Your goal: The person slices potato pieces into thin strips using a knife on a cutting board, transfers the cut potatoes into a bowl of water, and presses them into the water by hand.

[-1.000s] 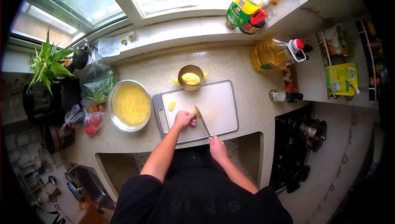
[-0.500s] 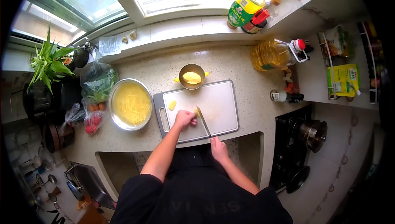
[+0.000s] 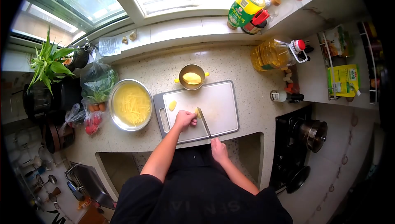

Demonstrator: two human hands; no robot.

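Note:
My right hand (image 3: 219, 150) grips the handle of a knife (image 3: 204, 122), whose blade points away from me over the white cutting board (image 3: 220, 100). My left hand (image 3: 186, 120) is closed, fingers curled, on a small yellow potato piece (image 3: 197, 111) right beside the blade. Most of that piece is hidden by the fingers and the knife. A loose potato slice (image 3: 172, 105) lies on the board's left part. Just past the board's far edge stands a small metal pot (image 3: 191, 67) with yellow handles, holding a peeled potato chunk (image 3: 191, 78).
Left of the board is a bowl (image 3: 115, 119) of yellow potato strips. Bagged greens (image 3: 98, 88) and red vegetables (image 3: 93, 123) sit further left. An oil bottle (image 3: 269, 55) and a dark-capped bottle (image 3: 284, 96) stand at right, near the stove (image 3: 284, 142). The sink opening (image 3: 251, 152) is nearest me.
The knife blade has shifted very slightly beside the potato piece. Both hands stay in nearly the same place.

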